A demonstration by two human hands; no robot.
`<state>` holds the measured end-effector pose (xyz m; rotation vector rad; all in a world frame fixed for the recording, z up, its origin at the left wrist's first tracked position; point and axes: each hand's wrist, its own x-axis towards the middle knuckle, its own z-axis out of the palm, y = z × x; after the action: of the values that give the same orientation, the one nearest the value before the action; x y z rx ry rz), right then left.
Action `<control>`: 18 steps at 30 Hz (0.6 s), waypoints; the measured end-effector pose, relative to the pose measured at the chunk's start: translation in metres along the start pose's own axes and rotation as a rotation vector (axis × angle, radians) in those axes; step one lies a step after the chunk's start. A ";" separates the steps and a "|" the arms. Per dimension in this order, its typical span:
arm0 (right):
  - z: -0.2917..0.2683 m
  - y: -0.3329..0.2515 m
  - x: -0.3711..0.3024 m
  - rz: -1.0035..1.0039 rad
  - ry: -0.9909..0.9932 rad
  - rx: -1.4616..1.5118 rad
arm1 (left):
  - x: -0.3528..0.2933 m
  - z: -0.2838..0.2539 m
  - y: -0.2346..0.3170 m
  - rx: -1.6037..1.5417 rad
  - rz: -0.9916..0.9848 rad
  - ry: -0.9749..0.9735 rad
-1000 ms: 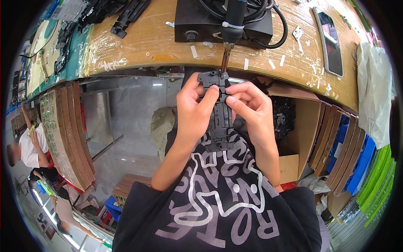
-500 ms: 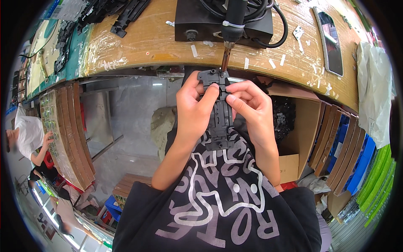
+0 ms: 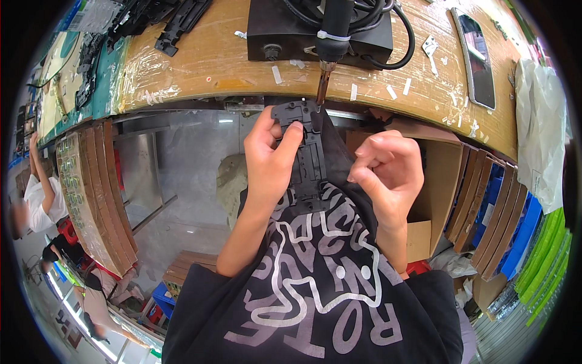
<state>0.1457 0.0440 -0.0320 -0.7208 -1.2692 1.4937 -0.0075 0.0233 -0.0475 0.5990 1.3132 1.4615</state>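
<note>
My left hand grips a long black plastic frame by its far end, thumb on top and fingers at its left side. The frame slants down before my chest, ribbed and slotted. Right above its far end points the copper-coloured metal tip of a black-handled tool with a white cable tie around it; whether they touch I cannot tell. To the right, apart from the frame, my right hand is raised with curled fingers, thumb and index close together. Anything small between those fingertips cannot be made out.
A black box with coiled cables stands on the film-covered bench. A phone lies at the right among white scraps, with more black frames at the far left. Below stand a cardboard box and stacked trays. Another person is at left.
My right hand has let go of the frame and moved right, away from it. My left hand and the frame have shifted slightly left. The person at left has raised an arm.
</note>
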 end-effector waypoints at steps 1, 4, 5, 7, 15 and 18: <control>0.001 0.000 0.000 -0.045 0.004 0.009 | 0.000 -0.001 0.001 -0.009 -0.004 0.008; 0.003 0.001 0.000 -0.138 0.020 0.029 | 0.001 -0.001 0.003 -0.002 0.000 0.023; 0.003 0.002 0.000 -0.139 0.018 0.035 | 0.001 -0.002 0.003 -0.001 -0.004 0.025; 0.001 0.004 -0.001 -0.142 0.015 0.045 | 0.002 -0.004 0.003 0.000 -0.011 0.030; 0.003 0.005 0.001 -0.185 -0.011 -0.007 | 0.001 -0.005 -0.002 0.015 -0.006 0.044; 0.002 0.006 0.003 -0.188 -0.040 -0.052 | 0.001 -0.006 -0.002 0.007 -0.008 0.047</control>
<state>0.1416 0.0462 -0.0367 -0.5897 -1.3712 1.3321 -0.0123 0.0218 -0.0512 0.5663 1.3569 1.4728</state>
